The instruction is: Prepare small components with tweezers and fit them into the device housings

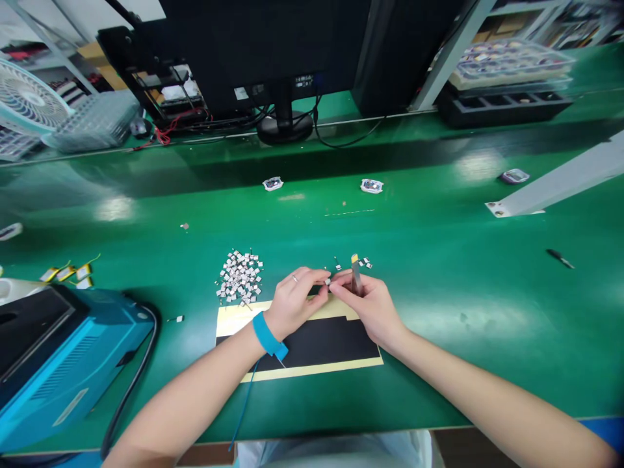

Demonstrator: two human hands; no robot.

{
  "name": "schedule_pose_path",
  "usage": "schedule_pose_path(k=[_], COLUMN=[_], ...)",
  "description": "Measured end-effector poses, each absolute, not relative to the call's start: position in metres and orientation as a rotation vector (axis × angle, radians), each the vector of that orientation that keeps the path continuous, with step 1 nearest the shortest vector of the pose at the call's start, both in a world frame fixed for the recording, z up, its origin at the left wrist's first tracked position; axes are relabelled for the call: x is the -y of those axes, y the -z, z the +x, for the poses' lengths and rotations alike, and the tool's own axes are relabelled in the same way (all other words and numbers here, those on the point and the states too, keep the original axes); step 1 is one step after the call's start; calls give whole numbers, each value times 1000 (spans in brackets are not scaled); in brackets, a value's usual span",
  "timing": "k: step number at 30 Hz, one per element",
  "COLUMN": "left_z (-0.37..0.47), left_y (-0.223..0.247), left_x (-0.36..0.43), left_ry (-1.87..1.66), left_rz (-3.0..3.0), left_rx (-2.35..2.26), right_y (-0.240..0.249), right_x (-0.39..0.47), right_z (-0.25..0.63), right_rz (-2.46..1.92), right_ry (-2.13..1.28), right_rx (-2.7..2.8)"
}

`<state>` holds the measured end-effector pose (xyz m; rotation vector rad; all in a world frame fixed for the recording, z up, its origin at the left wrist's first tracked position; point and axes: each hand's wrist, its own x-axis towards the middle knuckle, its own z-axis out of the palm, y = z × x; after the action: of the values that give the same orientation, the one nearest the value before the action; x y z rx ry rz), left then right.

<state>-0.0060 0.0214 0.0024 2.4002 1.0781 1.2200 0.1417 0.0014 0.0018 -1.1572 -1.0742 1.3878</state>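
My left hand (298,300), with a blue wrist strap (267,335), is closed, pinching a tiny silver-white component (327,281) between thumb and fingertips. Facing it, my right hand (369,300) is also closed, its thumb and fingertips meeting at the same component. A flat metal tool with a yellow end (357,276) stands up out of the right hand; its lower end is hidden. Both hands are over a cream sheet with black adhesive-looking strips (322,344). Left of them lies a heap of similar small components (240,276). A few loose components (364,262) lie just beyond the right hand.
A blue machine (73,370) with a black cable stands at the left, near yellow battery packs (65,273). Small device shells (371,186) sit farther back on the green table (453,273). A monitor (273,52), a slanted white post (565,175) and a black pen-like object (560,259) are also present.
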Motion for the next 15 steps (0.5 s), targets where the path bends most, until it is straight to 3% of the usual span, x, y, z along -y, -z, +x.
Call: schedule_pose_path(k=[15], left_z=[-5], left_y=[-4], left_x=[-20], left_ry=[-1307], left_rz=[2574], left_rx=[-1029], right_y=[0], right_x=[-1], right_z=[140], right_rz=[-1212], right_ry=[-1291], right_rx=[1152])
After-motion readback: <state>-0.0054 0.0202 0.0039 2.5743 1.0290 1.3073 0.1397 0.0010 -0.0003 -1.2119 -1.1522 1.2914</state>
